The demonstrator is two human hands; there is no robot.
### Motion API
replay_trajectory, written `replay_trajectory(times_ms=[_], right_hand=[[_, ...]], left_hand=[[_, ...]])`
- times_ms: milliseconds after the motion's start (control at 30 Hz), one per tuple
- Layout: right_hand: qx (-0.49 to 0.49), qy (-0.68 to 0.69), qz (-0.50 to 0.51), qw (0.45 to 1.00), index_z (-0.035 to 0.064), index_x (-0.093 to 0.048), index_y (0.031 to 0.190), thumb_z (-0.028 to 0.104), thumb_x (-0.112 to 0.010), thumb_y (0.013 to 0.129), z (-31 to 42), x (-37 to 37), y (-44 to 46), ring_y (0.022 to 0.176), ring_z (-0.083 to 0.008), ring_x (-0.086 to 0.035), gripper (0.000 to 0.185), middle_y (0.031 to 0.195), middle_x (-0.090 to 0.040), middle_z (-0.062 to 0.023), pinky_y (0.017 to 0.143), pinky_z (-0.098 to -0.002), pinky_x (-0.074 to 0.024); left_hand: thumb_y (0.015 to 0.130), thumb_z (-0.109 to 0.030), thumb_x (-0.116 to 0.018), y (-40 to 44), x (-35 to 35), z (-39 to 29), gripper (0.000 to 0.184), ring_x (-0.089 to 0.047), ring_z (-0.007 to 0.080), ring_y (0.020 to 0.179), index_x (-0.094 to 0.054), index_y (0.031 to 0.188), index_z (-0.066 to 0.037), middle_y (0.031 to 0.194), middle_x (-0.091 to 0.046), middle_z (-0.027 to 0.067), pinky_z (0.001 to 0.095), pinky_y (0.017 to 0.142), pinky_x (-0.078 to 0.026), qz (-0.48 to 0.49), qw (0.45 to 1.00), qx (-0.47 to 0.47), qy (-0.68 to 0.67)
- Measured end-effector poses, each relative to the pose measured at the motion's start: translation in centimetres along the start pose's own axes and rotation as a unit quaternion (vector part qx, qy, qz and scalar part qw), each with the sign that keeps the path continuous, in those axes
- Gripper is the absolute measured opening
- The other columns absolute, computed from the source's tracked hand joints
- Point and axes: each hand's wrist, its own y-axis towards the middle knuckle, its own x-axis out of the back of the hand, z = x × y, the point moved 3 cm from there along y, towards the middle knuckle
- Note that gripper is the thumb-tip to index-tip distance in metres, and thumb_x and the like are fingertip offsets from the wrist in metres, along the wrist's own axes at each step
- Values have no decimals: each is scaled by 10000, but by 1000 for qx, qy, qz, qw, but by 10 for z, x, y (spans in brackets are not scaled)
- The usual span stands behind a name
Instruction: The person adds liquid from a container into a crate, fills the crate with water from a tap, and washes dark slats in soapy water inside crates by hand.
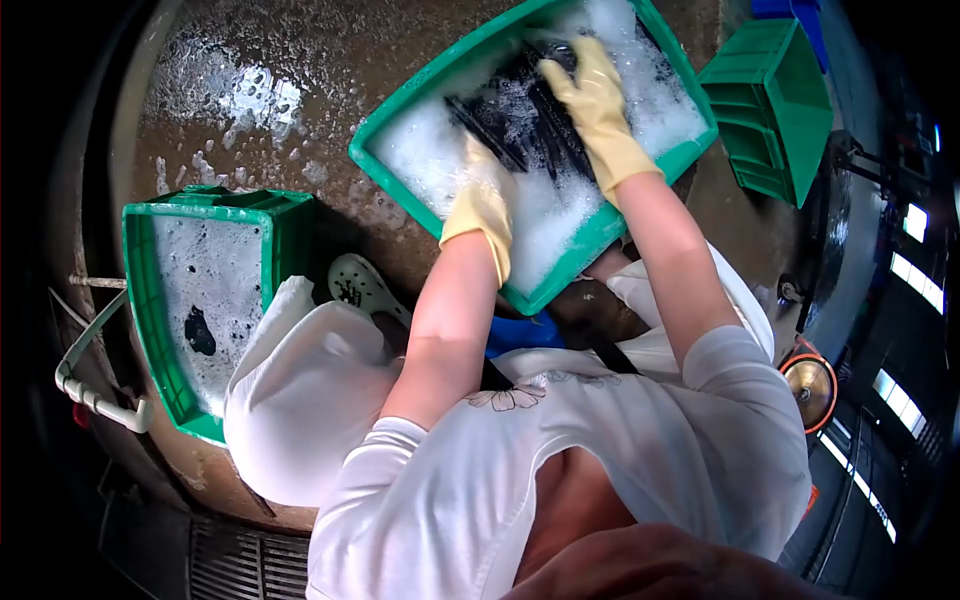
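Observation:
In the head view, a large green plastic crate (440,70) holds white suds (410,145) and several long, narrow black pieces (555,125) whose kind I cannot make out. Both hands wear cream rubber gloves. My left hand (482,195) reaches into the suds at the near side, beside the black pieces; foam hides its fingers. Farther in, my right hand (592,95) lies over the black pieces with thumb and fingers apart, its fingertips partly in foam.
A second green crate of suds (205,290) stands on the left. At the right is a tilted green crate (770,110) beside a blue bin (800,25). The floor (300,110) is wet and foamy. A white pipe (100,405) sticks out at far left.

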Motion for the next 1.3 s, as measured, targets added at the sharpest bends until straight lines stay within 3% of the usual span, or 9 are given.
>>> replay_trajectory(times_ms=[100,167,300,533,733,900,1033,1167,1300], right_hand=[[-24,-280,-129,951,5,-503,1455,651,-723,854,-88,-16,-55,1269,-447,-564,910,1306,-629,-277,1119,-507,-424],[-238,-120,95,959,5,-356,1566,753,-666,844,-50,-8,-68,1350,-463,-510,1084,1471,-511,-298,1161,-492,-400],[-279,-109,135,944,22,-333,1577,710,-729,819,13,-18,-106,1324,-479,-542,1098,1412,-564,-324,1133,-492,-424],[-167,-322,108,926,25,-69,1655,924,-473,796,-21,-33,-96,1602,-387,-34,1307,1696,-136,-287,1305,-441,-26],[-281,-130,112,944,74,-293,1608,803,-687,779,-27,2,-76,1352,-477,-496,1172,1459,-530,-284,1135,-502,-423],[-317,-107,253,908,34,-72,1648,679,-799,764,71,-22,-128,1531,-437,-272,1314,1647,-252,-310,1250,-466,-295],[-181,-281,181,925,38,8,1659,937,-559,722,14,-35,-112,1597,-394,-68,1417,1714,-59,-269,1301,-456,-83],[-299,-324,238,865,-28,-199,1622,929,-630,680,-36,4,-58,1495,-377,-373,1410,1620,-368,-257,1222,-431,-337],[-293,-114,82,946,78,-322,1614,739,-775,740,-63,8,-65,1427,-407,-459,1185,1520,-509,-253,1198,-445,-370]], left_hand=[[1082,-513,-461,-13,42,53,566,-629,263,1206,-561,1455,-100,1352,-657,95,393,1083,-502,-25,997,68,13],[1081,-507,-466,-21,65,84,561,-629,263,1206,-564,1452,-98,1351,-657,96,392,1083,-502,-27,993,110,19],[1080,-496,-474,-28,82,99,551,-629,262,1207,-568,1445,-94,1350,-657,97,391,1084,-501,-20,990,138,27],[1078,-475,-488,-53,64,75,534,-630,261,1209,-577,1433,-87,1348,-657,100,390,1085,-501,-39,991,125,23],[1077,-458,-501,-44,59,73,519,-630,260,1211,-584,1423,-81,1346,-658,102,388,1087,-500,-42,993,104,25],[1076,-444,-511,-39,40,67,507,-630,259,1212,-589,1415,-76,1344,-658,103,387,1088,-500,-32,995,93,25],[1075,-432,-519,-53,20,51,497,-631,259,1213,-594,1408,-72,1343,-658,105,386,1088,-499,-23,996,78,39],[1074,-421,-527,-73,1,35,487,-631,258,1214,-599,1401,-68,1342,-658,106,385,1089,-499,-6,996,66,59],[1073,-409,-536,-107,-18,24,477,-631,257,1215,-603,1394,-64,1340,-658,108,384,1090,-498,10,992,73,103]])
